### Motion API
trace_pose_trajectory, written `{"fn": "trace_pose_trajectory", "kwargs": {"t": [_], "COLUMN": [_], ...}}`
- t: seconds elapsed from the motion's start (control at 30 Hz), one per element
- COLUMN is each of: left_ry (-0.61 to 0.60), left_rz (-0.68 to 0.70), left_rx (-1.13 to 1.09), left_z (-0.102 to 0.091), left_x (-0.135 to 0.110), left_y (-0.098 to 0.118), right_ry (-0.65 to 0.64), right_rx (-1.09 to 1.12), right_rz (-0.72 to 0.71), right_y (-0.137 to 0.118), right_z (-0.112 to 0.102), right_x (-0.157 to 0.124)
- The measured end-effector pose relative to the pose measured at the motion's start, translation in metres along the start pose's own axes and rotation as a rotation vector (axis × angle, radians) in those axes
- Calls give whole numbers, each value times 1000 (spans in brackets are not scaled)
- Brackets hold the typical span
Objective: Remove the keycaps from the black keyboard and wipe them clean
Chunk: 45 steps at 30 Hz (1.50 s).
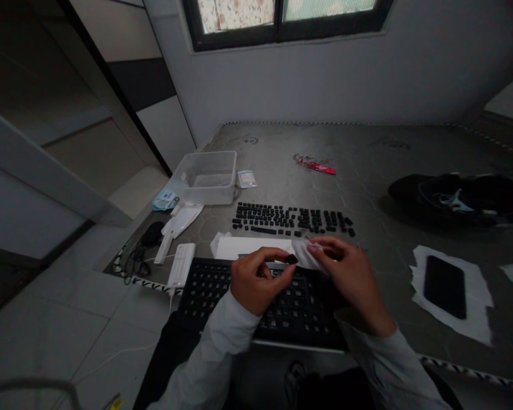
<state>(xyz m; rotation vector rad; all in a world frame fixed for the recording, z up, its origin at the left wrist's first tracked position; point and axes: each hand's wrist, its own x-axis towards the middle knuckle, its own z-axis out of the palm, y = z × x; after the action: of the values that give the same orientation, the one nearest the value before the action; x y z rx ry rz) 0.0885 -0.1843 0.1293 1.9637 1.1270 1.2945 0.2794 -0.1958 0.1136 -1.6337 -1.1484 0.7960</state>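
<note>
Between the thumb and forefinger of my left hand (259,279) is a small black keycap (291,259). Just to its right, my right hand (348,276) pinches a crumpled white tissue (306,254), close to the keycap; whether they touch I cannot tell. Below both hands lies a black keyboard (211,287) with its caps off, showing rows of bare switches; its right part is partly covered by my right hand and sleeve. Loose black keycaps (265,215) are laid out in keyboard order on the table beyond. A white flat item (239,248) lies behind the keyboard.
On the table (359,188) stand a clear plastic bin (214,196) at left, a white power strip (182,265) and a black mouse (153,233) with its cable. Farther back lies a red packet (320,167). At right are a black bag (457,199) and a phone (444,286) on tissue.
</note>
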Motion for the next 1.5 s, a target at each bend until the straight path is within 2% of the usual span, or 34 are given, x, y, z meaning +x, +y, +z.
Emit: {"fn": "trace_pose_trajectory", "kwargs": {"t": [0.1,0.2,0.27,0.37,0.47,0.6,0.77,0.97,1.17,1.5], "left_ry": [-11,-19,-23,-40,-94,-145,-207,-215,-194,-173], "left_rz": [-31,-46,-64,-97,-123,-173,-230,-216,-435,-447], "left_rx": [16,34,20,-35,-102,-205,-314,-351,-390,-373], "left_z": [1,1,1,1,1,1,0,-1,3,5], "left_x": [0,0,-1,-1,0,2,5,6,4,4], "left_y": [-2,-3,-3,-3,-2,-3,-4,-3,-8,-13], "right_ry": [-3,-151,-180,-81,-23,-98,-213,-232,-259,-271], "right_rx": [-350,-467,-487,-415,-250,-14,138,201,138,94], "right_rz": [-169,-227,-250,-290,-248,-181,-130,-117,-131,-133], "right_y": [12,24,26,15,-6,-26,-27,-25,-23,-20], "right_z": [-1,6,9,9,5,1,0,2,4,4], "right_x": [4,4,2,-3,-10,-19,-20,-20,-20,-18]}}
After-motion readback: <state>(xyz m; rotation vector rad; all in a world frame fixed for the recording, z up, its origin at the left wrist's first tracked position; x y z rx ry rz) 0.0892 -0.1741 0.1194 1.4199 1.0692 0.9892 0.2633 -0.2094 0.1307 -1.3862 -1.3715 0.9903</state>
